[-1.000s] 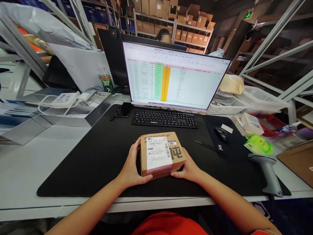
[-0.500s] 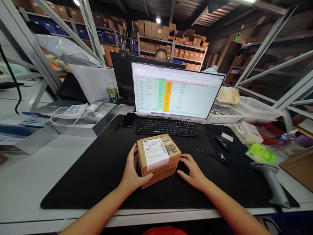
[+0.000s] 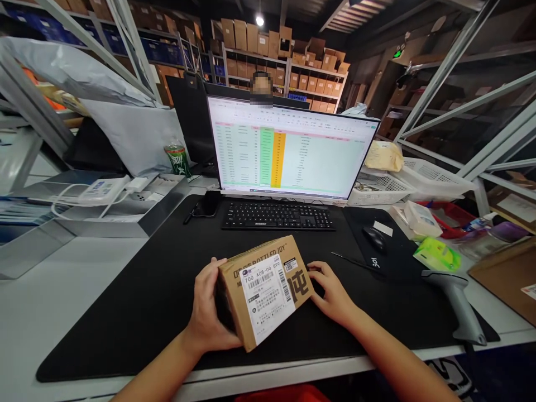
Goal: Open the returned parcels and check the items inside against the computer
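Note:
A brown cardboard box [image 3: 297, 290] with printed lettering is tilted so its labelled face turns toward me, above the black desk mat [image 3: 138, 312]. On that face is a white shipping label [image 3: 268, 301] with barcodes. My left hand [image 3: 209, 312] grips the box's left end, fingers at its upper edge and thumb along the bottom. At the right end, my right hand [image 3: 333, 293] holds the box with fingertips and thumb against the edge. Just beyond the box lies a black keyboard [image 3: 278, 216].
Behind the keyboard stands a monitor [image 3: 293, 151] showing a spreadsheet; a person is partly visible beyond it. A mouse [image 3: 374, 239], a thin dark tool [image 3: 355, 262] and a grey barcode scanner [image 3: 454, 304] lie right. A phone [image 3: 207, 205] and metal trays [image 3: 163, 212] are left.
The box has been tipped up, so its labelled face now points toward me. My left hand has turned with it, and my right fingers have closed against its right end. The camera view has shifted slightly.

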{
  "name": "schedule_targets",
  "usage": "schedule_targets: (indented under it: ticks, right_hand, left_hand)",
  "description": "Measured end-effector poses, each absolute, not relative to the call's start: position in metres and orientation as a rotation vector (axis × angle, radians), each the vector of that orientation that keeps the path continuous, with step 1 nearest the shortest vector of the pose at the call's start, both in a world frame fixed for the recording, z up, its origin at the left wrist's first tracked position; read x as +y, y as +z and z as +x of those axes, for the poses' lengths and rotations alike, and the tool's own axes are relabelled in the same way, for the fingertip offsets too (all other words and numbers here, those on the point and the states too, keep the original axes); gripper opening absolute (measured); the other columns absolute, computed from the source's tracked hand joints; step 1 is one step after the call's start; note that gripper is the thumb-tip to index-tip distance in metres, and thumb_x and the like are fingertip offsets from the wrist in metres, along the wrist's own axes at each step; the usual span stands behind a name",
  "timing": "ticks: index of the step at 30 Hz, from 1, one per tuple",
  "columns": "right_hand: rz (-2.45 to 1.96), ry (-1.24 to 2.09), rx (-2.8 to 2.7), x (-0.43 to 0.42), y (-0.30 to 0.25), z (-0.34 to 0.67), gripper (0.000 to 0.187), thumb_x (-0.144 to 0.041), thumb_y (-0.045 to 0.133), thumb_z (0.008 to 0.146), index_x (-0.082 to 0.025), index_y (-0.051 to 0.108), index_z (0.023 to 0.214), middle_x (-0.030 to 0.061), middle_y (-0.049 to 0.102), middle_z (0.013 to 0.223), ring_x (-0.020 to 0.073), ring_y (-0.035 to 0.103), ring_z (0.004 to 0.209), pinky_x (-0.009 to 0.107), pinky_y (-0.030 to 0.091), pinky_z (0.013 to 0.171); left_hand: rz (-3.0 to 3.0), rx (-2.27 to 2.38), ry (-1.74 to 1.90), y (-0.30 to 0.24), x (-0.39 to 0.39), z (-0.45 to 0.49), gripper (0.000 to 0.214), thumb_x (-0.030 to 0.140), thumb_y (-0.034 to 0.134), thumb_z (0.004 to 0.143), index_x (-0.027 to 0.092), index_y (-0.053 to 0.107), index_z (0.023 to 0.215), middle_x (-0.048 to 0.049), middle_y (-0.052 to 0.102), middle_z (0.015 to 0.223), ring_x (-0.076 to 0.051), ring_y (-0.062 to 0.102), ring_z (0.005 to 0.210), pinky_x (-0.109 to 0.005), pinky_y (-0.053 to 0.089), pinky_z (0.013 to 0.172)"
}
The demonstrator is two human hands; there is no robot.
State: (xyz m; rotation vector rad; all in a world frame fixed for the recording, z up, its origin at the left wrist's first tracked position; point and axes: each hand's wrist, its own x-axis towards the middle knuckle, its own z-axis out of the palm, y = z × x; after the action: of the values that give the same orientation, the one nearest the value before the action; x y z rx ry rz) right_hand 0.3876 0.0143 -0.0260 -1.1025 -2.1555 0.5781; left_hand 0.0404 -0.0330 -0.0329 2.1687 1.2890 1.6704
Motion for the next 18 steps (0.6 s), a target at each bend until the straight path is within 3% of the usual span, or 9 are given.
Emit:
schedule_targets:
  ticks: [5, 10, 14, 18]
  right_hand:
    - [-1.151, 0.519, -2.121, 0.012, -0.024, 0.393, 0.031, -0.022, 0.064, 0.095, -0.025, 0.070, 0.125, 0.0142, 0.053, 0.140, 0.0317, 0.057, 0.133, 0.053, 0.053, 0.113]
    - [-1.179, 0.236, -2.065, 0.028, -0.018, 0.423, 0.029, -0.026, 0.060, 0.098, -0.025, 0.071, 0.125, 0.0158, 0.055, 0.139, 0.0333, 0.058, 0.132, 0.055, 0.054, 0.110]
    - [-1.357, -0.061, -1.935, 0.079, -0.005, 0.498, 0.034, -0.036, 0.058, 0.097, -0.023, 0.070, 0.127, 0.0167, 0.058, 0.136, 0.0350, 0.059, 0.129, 0.057, 0.051, 0.113]
    - [-1.723, -0.178, -1.834, 0.142, -0.004, 0.589, 0.046, -0.038, 0.060, 0.090, -0.013, 0.069, 0.126, 0.0225, 0.063, 0.133, 0.0386, 0.060, 0.128, 0.055, 0.048, 0.114]
  left_hand:
    - [2.327, 1.210, 1.734, -0.019, -0.035, 0.043, 0.153, 0.058, 0.101, 0.043, 0.029, 0.018, 0.169, -0.0176, 0.040, 0.152, -0.048, 0.046, 0.143, -0.076, 0.029, 0.126]
    - [2.385, 1.258, 1.663, -0.023, -0.032, 0.041, 0.152, 0.055, 0.100, 0.044, 0.031, 0.016, 0.169, -0.0178, 0.042, 0.153, -0.050, 0.047, 0.141, -0.078, 0.035, 0.122]
    - [2.351, 1.364, 1.618, -0.026, -0.029, 0.037, 0.150, 0.055, 0.097, 0.045, 0.030, 0.016, 0.169, -0.0195, 0.039, 0.157, -0.055, 0.043, 0.143, -0.078, 0.044, 0.115]
    - [2.255, 1.474, 1.558, -0.030, -0.024, 0.032, 0.137, 0.051, 0.092, 0.057, 0.028, 0.015, 0.168, -0.0217, 0.037, 0.159, -0.053, 0.044, 0.144, -0.075, 0.049, 0.110]
